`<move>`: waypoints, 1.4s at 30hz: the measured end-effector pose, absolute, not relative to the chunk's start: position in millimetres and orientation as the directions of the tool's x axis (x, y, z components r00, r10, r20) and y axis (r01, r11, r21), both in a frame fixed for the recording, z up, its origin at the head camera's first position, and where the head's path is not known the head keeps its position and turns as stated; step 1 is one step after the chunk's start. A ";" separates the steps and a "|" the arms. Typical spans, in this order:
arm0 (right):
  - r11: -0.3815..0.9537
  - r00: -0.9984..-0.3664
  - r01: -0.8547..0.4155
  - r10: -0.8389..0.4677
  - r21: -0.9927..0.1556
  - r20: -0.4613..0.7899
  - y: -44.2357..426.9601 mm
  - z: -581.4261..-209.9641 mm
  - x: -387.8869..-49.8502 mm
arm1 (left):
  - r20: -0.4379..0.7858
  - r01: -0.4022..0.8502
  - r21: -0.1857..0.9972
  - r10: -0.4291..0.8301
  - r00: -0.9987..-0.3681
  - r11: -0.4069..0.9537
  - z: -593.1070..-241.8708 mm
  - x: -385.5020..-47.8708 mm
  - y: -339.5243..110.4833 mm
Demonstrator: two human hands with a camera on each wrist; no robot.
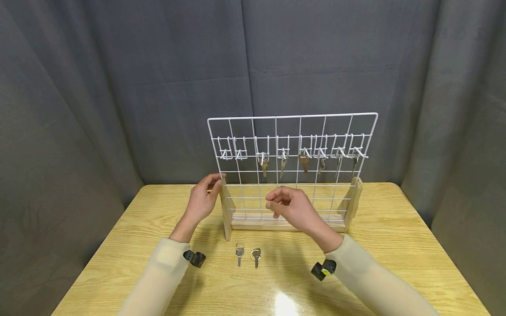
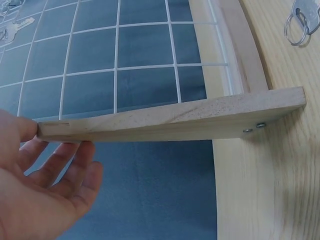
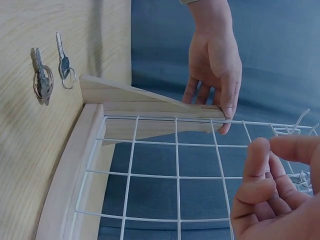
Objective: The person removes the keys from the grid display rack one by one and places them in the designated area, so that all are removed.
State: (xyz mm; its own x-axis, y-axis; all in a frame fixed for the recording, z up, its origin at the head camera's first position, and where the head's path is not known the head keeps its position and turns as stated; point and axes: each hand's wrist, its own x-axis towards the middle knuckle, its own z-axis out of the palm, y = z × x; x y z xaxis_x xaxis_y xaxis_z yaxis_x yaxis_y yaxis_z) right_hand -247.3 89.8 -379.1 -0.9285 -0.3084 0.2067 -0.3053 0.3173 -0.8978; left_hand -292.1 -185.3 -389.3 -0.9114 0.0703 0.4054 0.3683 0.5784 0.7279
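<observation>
Grey curtain (image 1: 178, 87) behind — left hand (image 1: 202, 199) grips wooden upright (image 2: 175, 117), right hand (image 1: 295, 208) curls narrow — any lettering on keys (image 1: 239, 252) unreadable.

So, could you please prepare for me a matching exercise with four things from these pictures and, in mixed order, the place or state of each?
Column one:
1. Left hand
2. Right hand
3. Wire grid
4. Loose keys

Column two:
A. Lying on the table
B. Pinching a wooden upright
C. White, bearing hung keys
D. Raised in front of the grid

Right pairs: 1-B, 2-D, 3-C, 4-A
</observation>
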 end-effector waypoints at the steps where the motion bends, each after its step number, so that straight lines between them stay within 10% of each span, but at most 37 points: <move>1: 0.317 -0.929 -0.303 -0.308 -0.898 0.205 89.7 -379.0 -247.4 | 0.407 0.369 0.729 0.067 -0.911 0.577 -389.6 -292.1 -185.0; 42: 0.255 -0.925 -0.371 -0.182 -0.893 0.333 88.1 -343.6 -249.8 | 0.408 0.352 0.766 0.017 -0.913 0.538 -394.7 -290.1 -178.9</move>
State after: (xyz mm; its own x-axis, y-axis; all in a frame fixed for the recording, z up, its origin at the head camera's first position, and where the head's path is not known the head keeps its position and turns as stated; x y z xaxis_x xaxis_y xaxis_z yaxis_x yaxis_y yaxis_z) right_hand -249.8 88.1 -343.6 -0.9254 -0.1818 0.3326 -0.3711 0.2555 -0.8928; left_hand -290.1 -178.9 -394.7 -0.9128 0.0171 0.4080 0.3522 0.5384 0.7655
